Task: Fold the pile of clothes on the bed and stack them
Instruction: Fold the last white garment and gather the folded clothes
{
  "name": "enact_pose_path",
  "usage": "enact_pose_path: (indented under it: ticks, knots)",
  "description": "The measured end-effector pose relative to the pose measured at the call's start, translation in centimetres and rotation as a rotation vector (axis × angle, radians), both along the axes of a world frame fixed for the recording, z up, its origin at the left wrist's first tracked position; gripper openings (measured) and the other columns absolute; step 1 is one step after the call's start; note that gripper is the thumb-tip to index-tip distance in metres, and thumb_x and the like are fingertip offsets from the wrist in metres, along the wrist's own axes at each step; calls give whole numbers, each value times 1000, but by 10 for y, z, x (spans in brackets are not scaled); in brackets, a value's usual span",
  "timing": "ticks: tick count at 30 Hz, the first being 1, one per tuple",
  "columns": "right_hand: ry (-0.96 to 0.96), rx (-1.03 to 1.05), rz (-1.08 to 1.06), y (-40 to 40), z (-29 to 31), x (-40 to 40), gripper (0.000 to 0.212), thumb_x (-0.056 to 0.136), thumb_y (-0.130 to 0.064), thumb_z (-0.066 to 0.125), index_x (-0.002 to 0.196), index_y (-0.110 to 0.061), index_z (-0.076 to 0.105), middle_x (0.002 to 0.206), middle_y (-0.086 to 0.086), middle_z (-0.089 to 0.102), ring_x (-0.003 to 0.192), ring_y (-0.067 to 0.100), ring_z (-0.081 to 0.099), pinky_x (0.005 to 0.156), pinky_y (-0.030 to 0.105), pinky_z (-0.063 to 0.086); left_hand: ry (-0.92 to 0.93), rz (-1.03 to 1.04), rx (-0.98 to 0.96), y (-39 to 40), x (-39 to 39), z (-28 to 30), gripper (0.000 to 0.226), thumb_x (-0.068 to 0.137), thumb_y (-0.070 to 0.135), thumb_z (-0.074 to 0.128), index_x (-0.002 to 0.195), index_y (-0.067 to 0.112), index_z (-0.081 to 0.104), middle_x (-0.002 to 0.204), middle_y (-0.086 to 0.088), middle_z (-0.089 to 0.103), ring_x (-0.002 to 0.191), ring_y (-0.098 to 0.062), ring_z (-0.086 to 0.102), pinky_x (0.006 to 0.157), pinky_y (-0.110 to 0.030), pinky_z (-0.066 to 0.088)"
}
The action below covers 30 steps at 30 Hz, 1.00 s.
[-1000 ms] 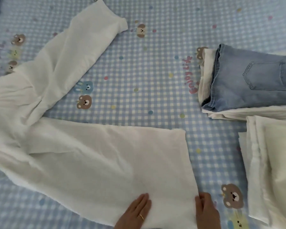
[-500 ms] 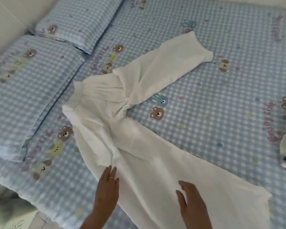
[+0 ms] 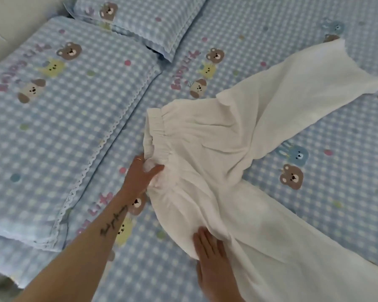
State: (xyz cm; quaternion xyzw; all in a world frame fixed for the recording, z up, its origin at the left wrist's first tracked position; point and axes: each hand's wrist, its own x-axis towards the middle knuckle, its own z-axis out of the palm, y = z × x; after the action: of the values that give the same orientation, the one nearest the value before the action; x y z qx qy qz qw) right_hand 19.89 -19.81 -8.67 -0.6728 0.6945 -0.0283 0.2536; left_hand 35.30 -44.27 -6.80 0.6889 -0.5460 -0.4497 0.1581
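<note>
One pair of white trousers (image 3: pixel 205 171) lies spread on the bed (image 3: pixel 314 214), its two legs splayed in a V: one runs up toward the top right, the other down to the lower right edge. The cloth looks thin and soft, creased around the seat, with a gathered elastic waistband (image 3: pixel 159 136) bunched at the left end.

Two bare hands are on it. The left hand (image 3: pixel 140 175) pinches the waistband's near corner between thumb and fingers, closed on the fabric; it wears one ring, and the forearm carries a line of dark tattoo script, too blurred to read. The right hand (image 3: pixel 210 253) lies flat and open, palm down, pressing the hip edge of the trousers and holding nothing.

Two pillows (image 3: pixel 52 127) sit at the left, edged with white scalloped trim. Pillows and sheet share a blue-and-white check printed with bears, dogs, dots and pink lettering that seems to say "Enjoy Life".
</note>
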Motion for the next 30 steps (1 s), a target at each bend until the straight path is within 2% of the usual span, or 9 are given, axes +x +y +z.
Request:
enact_pose_path:
  ticks: [3,8,10,12,15,17,20,25,30]
  knots:
    - [-28,9,-28,-2,11,-3,43,79,-18,37,100,-12,74,115,0,69,104,13,66,107,20,24,-163,-80,-31,6,24,3,30,85,45,61,94,17,54,83,0,62,78,-22,60,61,-33,43]
    - [105,-136,170,18,30,30,77,98,-8,2,90,-18,77,118,-2,66,93,-7,63,104,13,29,-425,-18,-130,49,105,21,27,89,43,55,76,21,46,62,4,56,59,-17,55,50,-30,33]
    - [98,-70,187,25,25,54,59,94,-4,1,136,-4,43,142,15,39,81,-10,66,80,12,48,-481,-55,-82,68,128,23,26,90,42,55,75,23,45,60,7,54,57,-13,53,51,-30,33]
    - [-92,7,175,24,28,60,49,91,-7,3,131,-31,20,124,10,53,73,-8,66,58,12,50,-521,-75,-76,79,135,23,25,91,40,54,77,22,43,60,13,49,58,-13,48,54,-31,33]
    - [-13,8,306,21,32,51,45,99,-8,-1,143,-1,6,136,3,53,119,-11,48,87,7,43,-555,-78,-10,87,140,21,20,94,38,49,84,24,38,60,14,45,63,-19,52,59,-31,34]
    - [-36,-36,298,1,36,18,47,103,-21,2,146,-3,0,157,14,7,145,6,6,111,15,11,-585,-71,108,92,143,19,18,96,37,45,90,20,40,70,6,55,75,-26,61,61,-33,37]
    - [-229,-77,-2,-69,58,-37,57,92,-29,57,141,-41,29,139,-2,51,123,9,53,103,13,31,-666,-56,39,81,130,19,19,90,18,59,104,7,56,95,-14,63,89,-36,61,70,-42,49]
    - [36,-103,-185,-225,53,-143,50,98,-20,46,145,-10,33,150,9,36,135,22,40,109,29,31,-587,-310,-383,-15,47,19,53,76,8,75,123,-7,54,124,-30,55,113,-44,56,93,-52,47]
    - [305,-34,28,-341,33,-193,57,100,-24,38,150,-9,15,157,12,15,141,24,28,111,31,26,-692,-519,-140,-120,7,-14,74,90,39,54,148,12,17,153,-10,25,142,-24,22,116,-35,18]
